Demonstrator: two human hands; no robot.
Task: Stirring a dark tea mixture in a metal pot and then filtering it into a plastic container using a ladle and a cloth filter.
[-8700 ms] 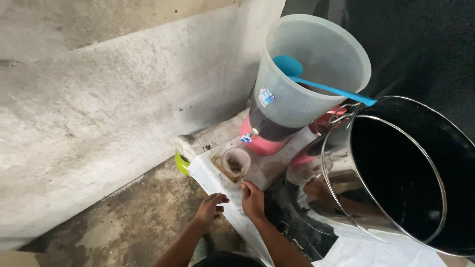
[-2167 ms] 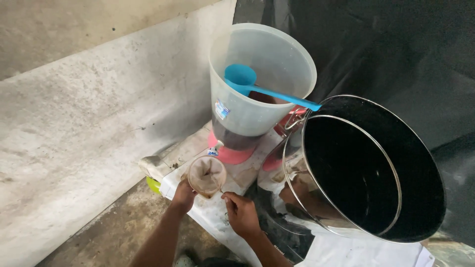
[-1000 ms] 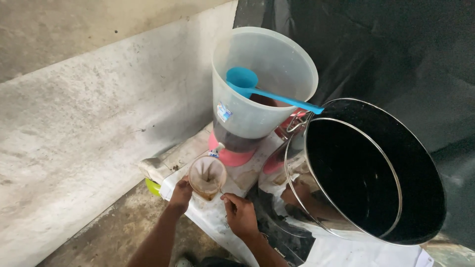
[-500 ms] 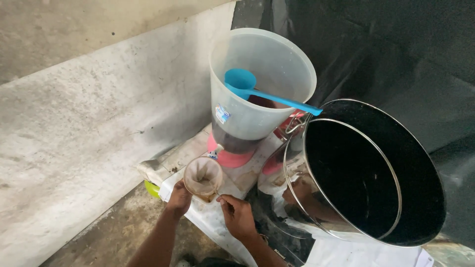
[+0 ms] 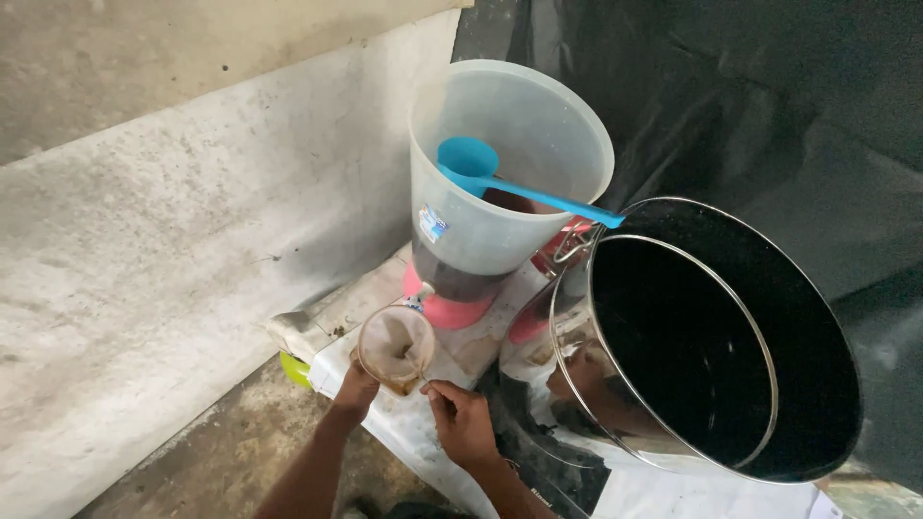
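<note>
My left hand (image 5: 354, 394) holds a clear plastic cup (image 5: 395, 346) with brown liquid, tilted toward me, below the small tap of a big translucent dispenser bucket (image 5: 500, 183). My right hand (image 5: 463, 423) pinches a thin stick or straw (image 5: 416, 365) that reaches into the cup. The bucket stands on a pink base (image 5: 444, 309) and holds dark liquid at its bottom, with a blue ladle (image 5: 500, 178) resting across its rim.
A large shiny steel pot (image 5: 707, 346) stands tilted at the right, close to my right hand. White sheeting (image 5: 413, 437) covers the low stand. A rough concrete wall (image 5: 163, 231) is at the left, a black tarp (image 5: 750, 106) behind, and a green object (image 5: 293, 367) peeks out beside the stand.
Over the earlier frames my left hand lifted the cup off the stand and brought it under the tap. In the last second my right hand came up to the cup with the stick.
</note>
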